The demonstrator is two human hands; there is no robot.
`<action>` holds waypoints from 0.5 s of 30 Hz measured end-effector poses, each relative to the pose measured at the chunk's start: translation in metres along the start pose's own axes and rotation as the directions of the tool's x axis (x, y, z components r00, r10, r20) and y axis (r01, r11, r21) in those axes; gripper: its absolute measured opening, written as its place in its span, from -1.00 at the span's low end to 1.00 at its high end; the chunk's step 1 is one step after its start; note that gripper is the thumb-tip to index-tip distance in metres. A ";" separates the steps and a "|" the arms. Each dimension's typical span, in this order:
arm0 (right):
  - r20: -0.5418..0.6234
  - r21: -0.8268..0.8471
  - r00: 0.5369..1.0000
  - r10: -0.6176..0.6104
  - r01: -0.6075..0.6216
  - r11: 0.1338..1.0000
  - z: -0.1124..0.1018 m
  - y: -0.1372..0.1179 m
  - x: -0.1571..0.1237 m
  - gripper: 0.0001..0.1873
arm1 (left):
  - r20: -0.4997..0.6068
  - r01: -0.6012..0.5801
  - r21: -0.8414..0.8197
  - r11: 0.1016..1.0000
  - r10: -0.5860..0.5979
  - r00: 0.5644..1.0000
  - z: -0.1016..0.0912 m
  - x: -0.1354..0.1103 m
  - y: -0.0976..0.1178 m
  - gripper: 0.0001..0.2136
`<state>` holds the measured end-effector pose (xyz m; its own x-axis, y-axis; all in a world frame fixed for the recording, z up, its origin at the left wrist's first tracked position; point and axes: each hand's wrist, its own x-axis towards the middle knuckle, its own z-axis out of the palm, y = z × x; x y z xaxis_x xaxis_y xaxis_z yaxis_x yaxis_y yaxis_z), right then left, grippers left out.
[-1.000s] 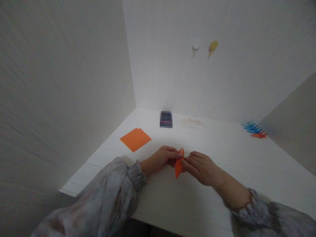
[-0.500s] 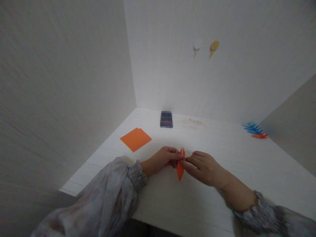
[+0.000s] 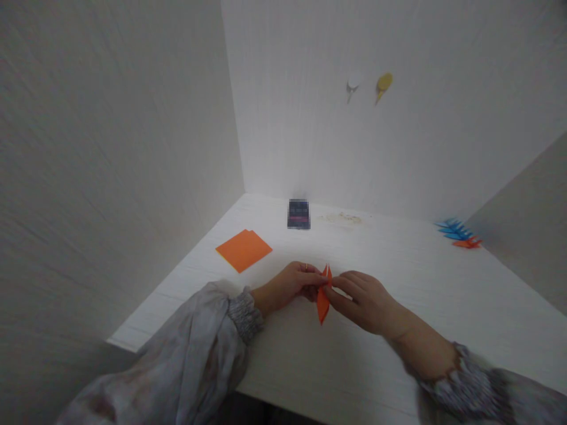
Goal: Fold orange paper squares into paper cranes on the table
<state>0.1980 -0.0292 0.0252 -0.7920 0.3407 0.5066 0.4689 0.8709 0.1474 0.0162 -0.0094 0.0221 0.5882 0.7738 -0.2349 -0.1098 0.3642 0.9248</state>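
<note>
A narrow folded piece of orange paper (image 3: pixel 322 301) stands on its lower point on the white table (image 3: pixel 398 283), two small tips sticking up at its top. My left hand (image 3: pixel 290 284) pinches its upper part from the left, fingers closed on it. My right hand (image 3: pixel 363 300) pinches the same upper part from the right. Both wrists rest low over the table, grey-white sleeves bunched behind them.
A stack of flat orange paper sheets (image 3: pixel 243 249) lies to the left. A small dark box (image 3: pixel 298 213) stands near the back wall. Several folded blue shapes and an orange one (image 3: pixel 458 234) lie at the far right. Two hooks (image 3: pixel 367 85) hang on the wall.
The folded orange piece and both hands have shifted very slightly right; the fingers keep pinching its top. Otherwise nothing has moved.
</note>
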 end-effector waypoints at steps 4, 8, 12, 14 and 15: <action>-0.049 0.155 0.978 0.203 -0.193 0.969 0.003 -0.001 -0.002 -0.82 | -0.013 -0.032 0.043 0.999 0.032 0.999 0.001 -0.002 0.002 -0.77; -0.103 0.370 0.953 0.286 -0.230 0.900 0.007 0.000 -0.002 -0.84 | -0.001 -0.065 0.049 0.997 0.065 0.998 0.001 -0.002 0.002 -0.76; -0.133 0.540 0.897 0.421 -0.291 0.790 0.007 -0.002 0.004 -0.90 | -0.018 -0.104 0.038 0.994 0.104 0.994 -0.001 0.000 0.000 -0.76; -0.118 0.596 0.870 0.479 -0.324 0.735 0.007 -0.004 0.007 -0.91 | -0.029 -0.117 0.045 0.992 0.119 0.993 -0.001 0.001 -0.001 -0.75; -0.101 0.621 0.855 0.508 -0.344 0.704 0.008 -0.004 0.008 -0.91 | -0.035 -0.124 0.056 0.991 0.126 0.991 -0.002 0.001 -0.001 -0.75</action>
<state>0.1867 -0.0276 0.0218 -0.3997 0.6979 0.5944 0.3596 0.7158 -0.5986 0.0156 -0.0082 0.0205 0.5415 0.8310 -0.1271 -0.1368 0.2363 0.9620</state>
